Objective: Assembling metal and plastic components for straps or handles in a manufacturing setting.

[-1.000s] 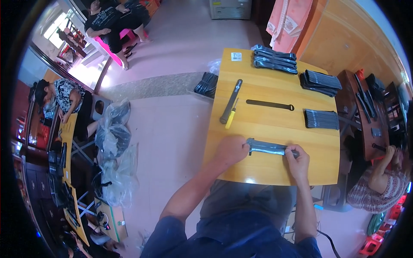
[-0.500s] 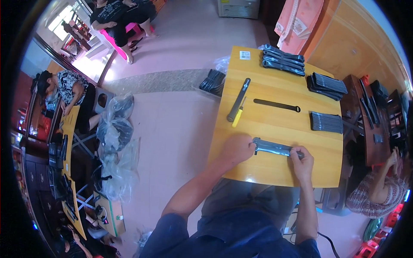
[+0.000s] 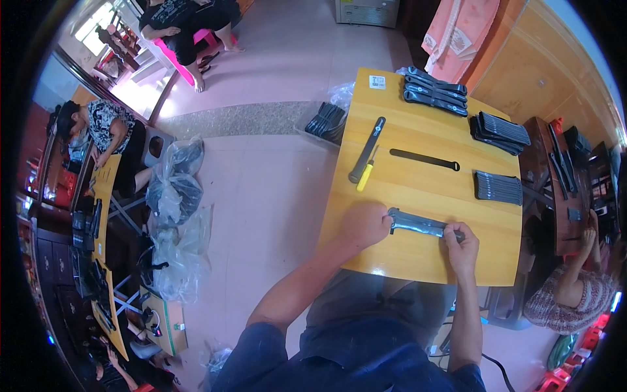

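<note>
Near the worktop (image 3: 418,268) edge, with both hands' fingers clamped on the grey strap (image 3: 418,224), left hand (image 3: 366,223) and right hand (image 3: 460,245), we judge a slack grip could drop it floorward.

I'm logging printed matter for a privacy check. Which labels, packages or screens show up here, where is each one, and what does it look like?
Small square white label with a dark printed patch: flat on the yellow wooden table, far left corner.
Clear plastic bags of dark parts: on the pink floor to the left, crumpled and shiny.
Brown cardboard box with a green edge: on the floor, lower left.
No screen shows clearly.
</note>
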A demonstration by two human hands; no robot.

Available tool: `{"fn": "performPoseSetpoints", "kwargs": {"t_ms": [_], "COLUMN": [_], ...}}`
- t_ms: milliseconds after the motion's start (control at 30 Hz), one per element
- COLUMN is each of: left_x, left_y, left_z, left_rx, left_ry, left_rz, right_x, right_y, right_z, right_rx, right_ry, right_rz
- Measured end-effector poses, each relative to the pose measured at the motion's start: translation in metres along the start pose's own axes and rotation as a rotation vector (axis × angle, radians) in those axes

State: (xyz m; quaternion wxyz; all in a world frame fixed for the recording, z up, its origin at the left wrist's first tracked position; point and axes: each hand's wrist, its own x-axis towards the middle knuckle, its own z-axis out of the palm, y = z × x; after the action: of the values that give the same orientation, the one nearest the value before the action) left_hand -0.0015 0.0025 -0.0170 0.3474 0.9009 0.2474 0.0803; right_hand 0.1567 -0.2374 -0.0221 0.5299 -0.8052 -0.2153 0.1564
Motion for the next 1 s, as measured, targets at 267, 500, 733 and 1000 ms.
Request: {"fn": "performPoseSetpoints", "kwargs": {"t_ms": [267,500,733,1000], "left_x": [0.0015,0.0008,0.0025,0.0014], "left_y": [-0.0002,-0.0003,0.0003,0.0006], "left_z": [0.0022,0.0009,0.0007,0.0011], "left_rx": [-0.011,-0.031,-0.003,-0.025], "left_ry": [-0.011,0.008,-0.005,0.008], "left_rz": [0.019,0.027,0.026,0.031], "right_x": [-0.0011,-0.0005,-0.0008,-0.0018], "right_y": [-0.0029,-0.0018,-0.0014,-0.0006], "right_z": [0.002,0.003,0.0029,0.0033], "right_rx": [0.023,0.007,0.004,-0.037], "right_ry": [0.014,0.018,0.026,0.039], "right_rz": [-0.023,-0.036,-0.016,-0.043]}}
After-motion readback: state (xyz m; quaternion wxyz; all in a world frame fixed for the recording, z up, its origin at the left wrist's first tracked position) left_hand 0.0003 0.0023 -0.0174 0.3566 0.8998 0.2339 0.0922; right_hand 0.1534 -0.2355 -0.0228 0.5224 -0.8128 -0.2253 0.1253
